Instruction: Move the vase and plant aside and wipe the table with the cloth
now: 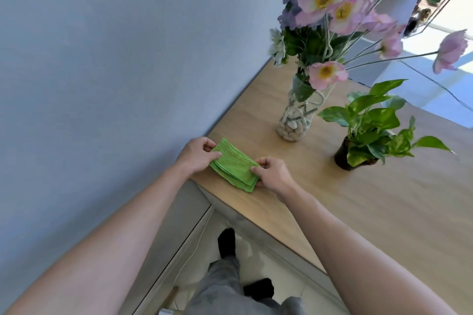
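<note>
Pinching opposite ends of the folded green cloth (233, 167), the left hand (198, 155) and the right hand (271, 174) both have fingers curled shut on it, thumb against fingertips. The cloth lies low over the near corner of the table (384, 207), close to the wall (102, 59); whether it rests on the wood or hangs just above I cannot tell.

The step in hand looks like readying the cloth, by folding or unfolding it. To do it well, keep the layers squared so a flat, broad face meets the wood, then leave it in one hand so the other is free.

Farther back stands the vase (294, 120), clear glass with pebbles at its base and tall pink flowers (330, 0) leaning right. Just beside it, to the right, sits the plant (368, 128) in a dark pot. Both occupy the middle of the table, so neither seems moved aside yet and they block a full wipe. The vase looks top-heavy; grip it low. The plant's leaves reach toward the vase and may snag the stems.
</note>
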